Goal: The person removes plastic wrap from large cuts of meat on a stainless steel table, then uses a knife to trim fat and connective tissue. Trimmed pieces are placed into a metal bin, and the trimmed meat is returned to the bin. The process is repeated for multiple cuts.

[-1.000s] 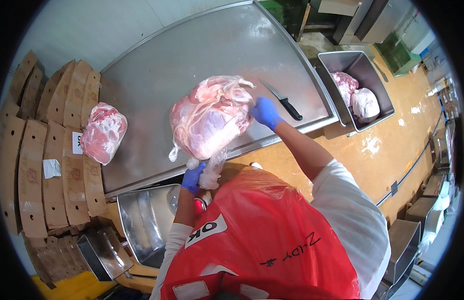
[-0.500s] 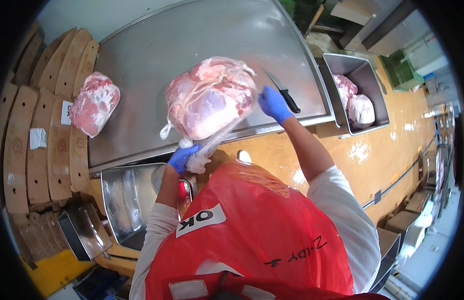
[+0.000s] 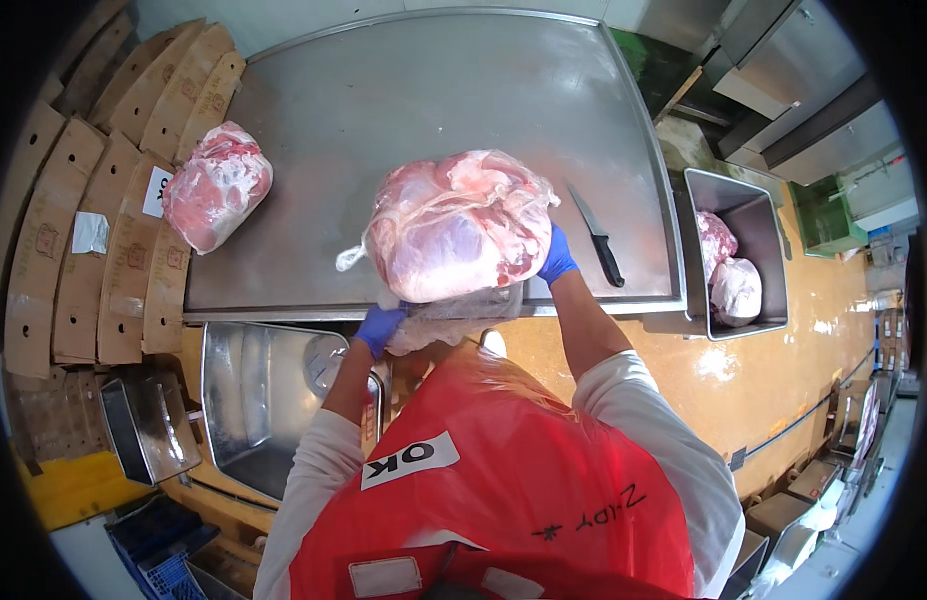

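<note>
Here's the big cut of meat (image 3: 453, 225), central at the near edge of the steel surface (image 3: 383, 90)! Left hand (image 3: 381, 328) gripping clear plastic (image 3: 448, 318) just below it; right hand (image 3: 557, 255) up against the meat's right side, fingers hidden, so its grip can't be told. Knife (image 3: 608, 260) lying right, smaller cut (image 3: 219, 188) over left, two pieces (image 3: 735, 292) in the right-hand bin (image 3: 743, 200).

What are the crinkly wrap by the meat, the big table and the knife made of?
Wrap: probably thin plastic; it's see-through and crinkled.
Table: metal, perhaps steel; it's grey with a soft shine.
Knife: smooth, grey, likely metal blade; dark handle, maybe plastic.
</note>
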`<state>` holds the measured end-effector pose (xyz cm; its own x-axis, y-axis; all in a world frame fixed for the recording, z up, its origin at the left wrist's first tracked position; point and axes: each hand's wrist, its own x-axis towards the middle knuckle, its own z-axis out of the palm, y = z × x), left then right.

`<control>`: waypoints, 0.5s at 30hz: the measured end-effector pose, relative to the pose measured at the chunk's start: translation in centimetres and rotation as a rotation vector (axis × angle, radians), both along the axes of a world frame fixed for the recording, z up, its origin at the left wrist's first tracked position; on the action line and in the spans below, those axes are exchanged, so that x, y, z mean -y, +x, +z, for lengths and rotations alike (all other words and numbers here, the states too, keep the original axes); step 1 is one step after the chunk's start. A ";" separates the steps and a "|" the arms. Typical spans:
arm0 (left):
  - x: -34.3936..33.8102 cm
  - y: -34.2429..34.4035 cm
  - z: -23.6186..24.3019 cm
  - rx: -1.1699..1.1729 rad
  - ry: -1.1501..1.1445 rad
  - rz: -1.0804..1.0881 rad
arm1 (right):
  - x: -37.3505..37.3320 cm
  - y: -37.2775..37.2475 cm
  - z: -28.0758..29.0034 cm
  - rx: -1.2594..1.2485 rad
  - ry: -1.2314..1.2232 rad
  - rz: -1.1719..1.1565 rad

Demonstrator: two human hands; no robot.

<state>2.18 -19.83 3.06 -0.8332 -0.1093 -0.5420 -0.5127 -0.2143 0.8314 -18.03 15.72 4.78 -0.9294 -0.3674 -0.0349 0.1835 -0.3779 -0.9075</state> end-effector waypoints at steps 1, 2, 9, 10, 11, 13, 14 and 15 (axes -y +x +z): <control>-0.3 0.3 0.1 -0.030 -0.032 -0.024 | 0.2 0.1 0.1 0.057 -0.092 0.008; -0.7 0.5 0.2 -0.059 -0.065 -0.048 | 0.1 0.3 0.3 0.115 -0.184 0.016; -4.7 1.2 12.3 -0.217 -0.074 -0.151 | -0.7 2.3 -0.7 0.532 -0.372 -0.142; -4.5 1.4 13.7 -0.247 0.009 -0.109 | 0.1 2.5 0.5 0.591 -0.358 -0.162; -3.4 -0.3 15.0 -0.239 -0.089 -0.175 | 0.4 2.6 1.8 0.640 -0.398 -0.174; -1.8 -5.0 17.5 -0.360 -0.041 -0.133 | 0.6 0.3 3.0 0.609 -0.513 -0.137; -2.1 -7.5 20.9 -0.305 0.200 -0.055 | 0.1 -1.2 3.5 0.598 -0.568 -0.127; -2.3 -9.6 23.9 -0.251 0.436 0.039 | -0.3 -3.3 4.7 0.535 -0.623 -0.077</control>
<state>-7.46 -17.54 27.01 -0.9436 0.0490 -0.3274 -0.2929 -0.5844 0.7567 -21.37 16.05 9.51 -0.8685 -0.4015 -0.2907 0.4842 -0.8124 -0.3247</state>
